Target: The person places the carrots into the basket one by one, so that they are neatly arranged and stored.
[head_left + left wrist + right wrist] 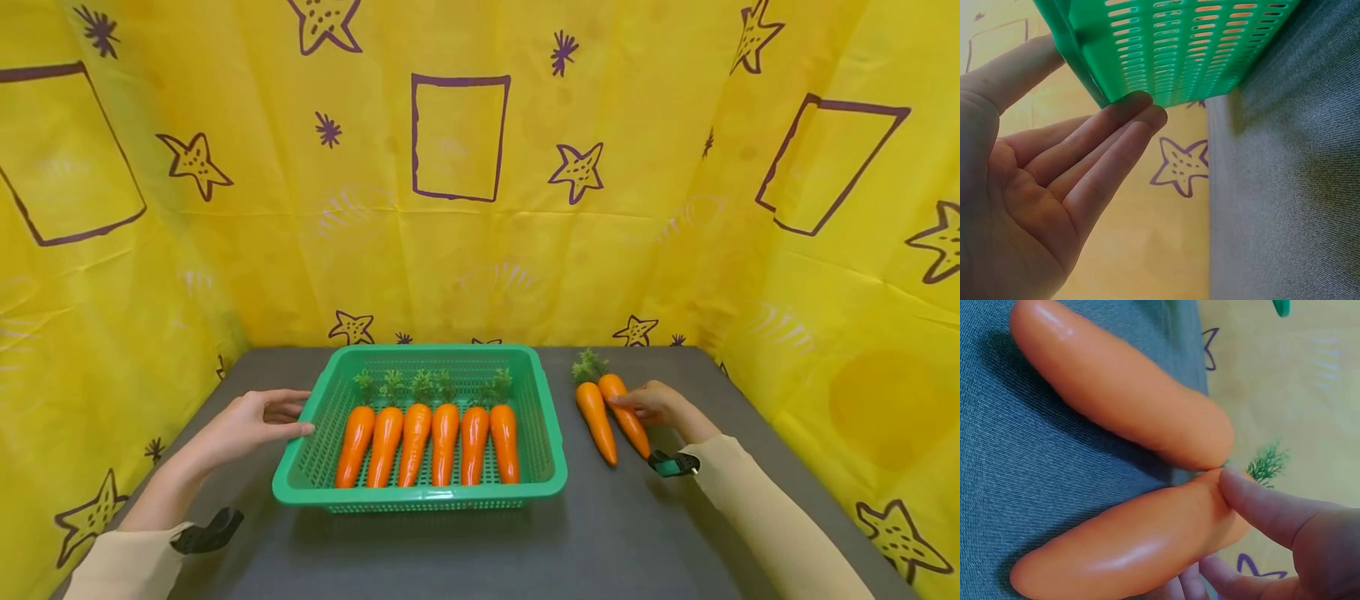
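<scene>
A green plastic basket (423, 493) sits at the middle of the grey table, with several glossy orange carrots (446, 442) lined up in a row inside, their leafy tops toward the back. My left hand (251, 425) holds the basket's left rim, thumb over the edge and fingers against the outer side. To the right of the basket, my right hand (660, 407) pinches the thick end of a carrot (1129, 544), thumb on one side and fingers on the other. A second carrot (1125, 381) lies just left of it on the table, its green top (588, 365) pointing backward.
The grey table (600, 542) extends in front of and around the basket. Yellow cloth (465, 275) printed with purple stars and frames hangs behind it and along both sides. A dark band with a small device (208, 532) is on each wrist.
</scene>
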The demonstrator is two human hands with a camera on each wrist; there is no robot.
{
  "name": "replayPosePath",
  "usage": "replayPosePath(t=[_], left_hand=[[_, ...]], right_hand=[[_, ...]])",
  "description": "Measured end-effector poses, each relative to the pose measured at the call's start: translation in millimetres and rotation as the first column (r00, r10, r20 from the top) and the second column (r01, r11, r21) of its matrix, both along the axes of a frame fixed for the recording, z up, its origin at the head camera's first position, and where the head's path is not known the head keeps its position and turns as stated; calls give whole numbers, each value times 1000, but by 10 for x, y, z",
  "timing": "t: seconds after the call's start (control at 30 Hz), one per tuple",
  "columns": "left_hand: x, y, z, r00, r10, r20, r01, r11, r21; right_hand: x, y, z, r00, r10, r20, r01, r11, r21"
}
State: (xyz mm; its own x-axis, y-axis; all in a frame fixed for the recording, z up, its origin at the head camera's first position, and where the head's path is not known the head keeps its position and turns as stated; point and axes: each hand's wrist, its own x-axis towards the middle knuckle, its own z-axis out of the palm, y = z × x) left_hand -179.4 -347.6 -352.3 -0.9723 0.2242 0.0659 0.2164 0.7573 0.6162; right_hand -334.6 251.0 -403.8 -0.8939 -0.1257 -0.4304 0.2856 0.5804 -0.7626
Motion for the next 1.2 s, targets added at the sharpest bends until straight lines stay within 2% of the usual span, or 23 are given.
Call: replayPosePath(t=[0.1, 0.33, 0.53, 0.7, 1.0, 1.2], left_hand=[[-4, -8, -8, 1000, -4, -7, 4, 1000, 1], [9, -19, -15, 1000, 4, -4, -4, 1000, -3], [6, -24, -21, 1000, 7, -11, -7, 1000, -3], [9, -20, 9, 1000, 3, -4, -3, 1000, -12], [-7, -11, 15, 1000, -6, -2, 6, 1000, -6], [-15, -13, -5, 1000, 7, 15, -7, 1000, -12]], right_hand=[[36, 8, 61, 1000, 9, -23, -9, 1000, 13], [74, 2, 187, 999, -6, -34, 4, 999, -38], [103, -2, 297, 998, 25, -65, -26, 1000, -12], [120, -33, 387, 998, 39, -55, -41, 998, -40], [194, -187, 548, 995, 67, -75, -72, 995, -70], [281, -342, 677, 989, 118, -89, -126, 989, -81]])
